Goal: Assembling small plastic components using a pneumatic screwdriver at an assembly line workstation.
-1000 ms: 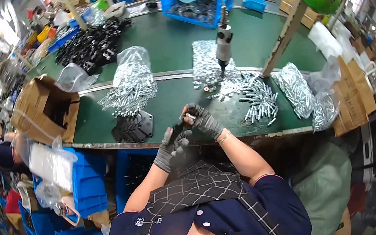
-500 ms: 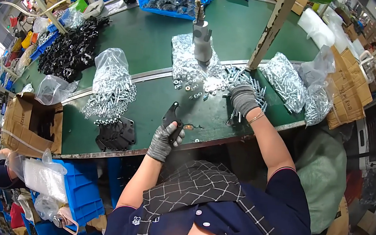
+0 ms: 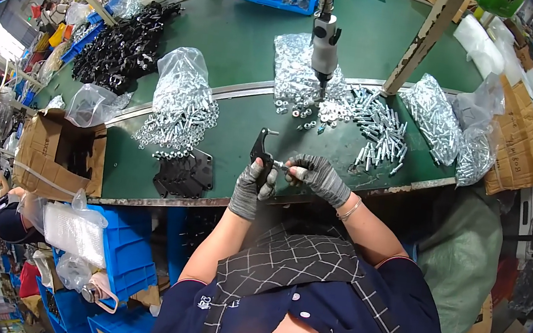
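In my left hand [image 3: 251, 192] is a flat, curved black metal bracket [image 3: 260, 144], tilted up above the near edge of the bench. A short silver pin sticks out sideways from its upper end. My right hand [image 3: 323, 180] pinches a silver bolt [image 3: 280, 165] whose end meets the bracket's side; whether it sits in a hole I cannot tell. Both hands wear grey striped gloves. Beyond them lie a loose pile of silver bolts [image 3: 382, 131] and scattered nuts and washers [image 3: 301, 112]. A grey-white power screwdriver [image 3: 324, 50] hangs tip-down over the nuts.
To the left, silver hardware [image 3: 177, 122] spills from a clear bag beside stacked black plates [image 3: 184, 175]. An open cardboard box [image 3: 32, 154] stands at the left edge. A painted post [image 3: 421, 46] and bagged bolts [image 3: 431, 117] are on the right. Black parts [image 3: 117, 55] lie far left.
My right hand has come away from the bolt pile with a bolt and moved left to the bracket. The bracket stays in my left hand. The whole view has shifted.
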Demonstrator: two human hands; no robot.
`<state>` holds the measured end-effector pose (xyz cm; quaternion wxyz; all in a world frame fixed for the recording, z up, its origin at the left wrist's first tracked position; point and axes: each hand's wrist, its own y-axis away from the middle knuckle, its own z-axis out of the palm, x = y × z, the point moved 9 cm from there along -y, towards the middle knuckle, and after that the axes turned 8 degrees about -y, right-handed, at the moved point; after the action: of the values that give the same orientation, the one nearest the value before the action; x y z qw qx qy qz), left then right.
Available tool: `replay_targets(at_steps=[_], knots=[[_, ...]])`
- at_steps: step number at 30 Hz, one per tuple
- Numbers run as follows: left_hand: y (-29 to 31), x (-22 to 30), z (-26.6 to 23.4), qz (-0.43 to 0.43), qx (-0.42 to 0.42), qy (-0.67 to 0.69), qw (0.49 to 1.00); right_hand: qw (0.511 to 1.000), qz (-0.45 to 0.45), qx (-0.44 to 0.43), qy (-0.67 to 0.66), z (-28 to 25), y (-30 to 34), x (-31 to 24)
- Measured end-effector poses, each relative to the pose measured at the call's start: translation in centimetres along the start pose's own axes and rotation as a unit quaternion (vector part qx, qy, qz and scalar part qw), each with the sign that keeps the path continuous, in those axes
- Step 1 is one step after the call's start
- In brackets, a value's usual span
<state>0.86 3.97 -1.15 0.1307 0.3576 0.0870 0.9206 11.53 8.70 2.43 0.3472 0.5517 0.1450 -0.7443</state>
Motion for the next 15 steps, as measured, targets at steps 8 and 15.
replay_targets(at_steps=[8,15], knots=[[0.7,-0.5,-0.7,0.016,-0.041,0.092,0.995,0.999,-0.002,-0.029,0.034,1.8,-1.0,0.3],[1.3,2.2,-1.6,0.084,0.065,-0.130,0.986,0.985,0.000,-0.050,0.162,2.2,-0.6,0.8]])
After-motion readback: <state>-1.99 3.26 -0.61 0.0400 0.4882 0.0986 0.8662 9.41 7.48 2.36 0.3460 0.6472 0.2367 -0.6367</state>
